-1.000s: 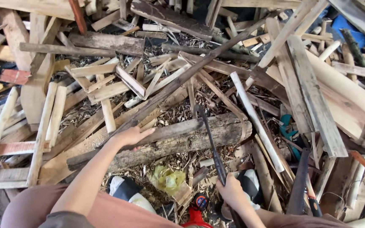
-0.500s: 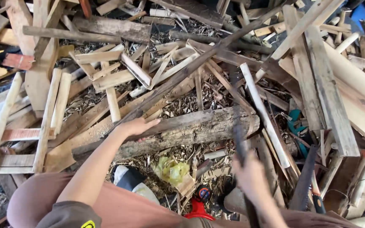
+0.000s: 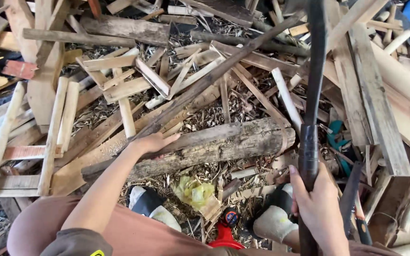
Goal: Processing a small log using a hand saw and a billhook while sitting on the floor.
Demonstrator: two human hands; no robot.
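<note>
Two hands: left hand (image 3: 152,142) fingers flat on log (image 3: 205,147); right hand (image 3: 320,208) fingers grip blade (image 3: 312,99) (raised).

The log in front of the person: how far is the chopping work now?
Done: the log lies across the wood scraps and looks whole, with no cut visible. In hand: the left hand rests on it, and the right hand grips a raised long dark blade. Left: apparently all the cutting.
</note>
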